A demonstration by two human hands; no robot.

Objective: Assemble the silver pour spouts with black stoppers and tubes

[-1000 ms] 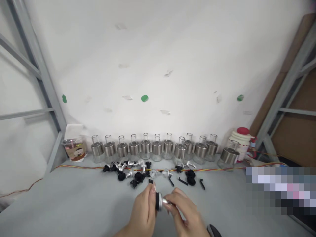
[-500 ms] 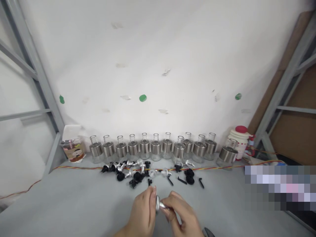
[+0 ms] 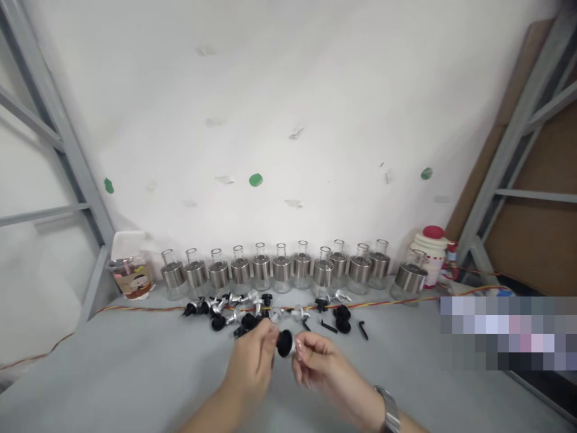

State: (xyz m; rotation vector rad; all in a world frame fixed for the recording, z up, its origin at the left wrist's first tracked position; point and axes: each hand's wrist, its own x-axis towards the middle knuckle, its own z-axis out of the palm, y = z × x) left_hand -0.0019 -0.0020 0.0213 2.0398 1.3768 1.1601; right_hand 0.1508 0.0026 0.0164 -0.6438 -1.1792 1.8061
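The two hands are close together, up above the tabletop. Between them is a black-and-silver bottle stopper, with its round black side turned partly this way. The right hand pinches it by the silver side. The left hand has its fingertips right by the black side, but I can't tell if they squeeze it or just touch it.

It looks like the black and silver bits are being fitted. To do that well, hold the silver side snug and don't let it wobble. Line up the round edges first, then push straight and gently. If it feels crooked, I'd back off and try again, since a tilted push might jam it. Keep it above the loose stopper parts, so nothing gets knocked.
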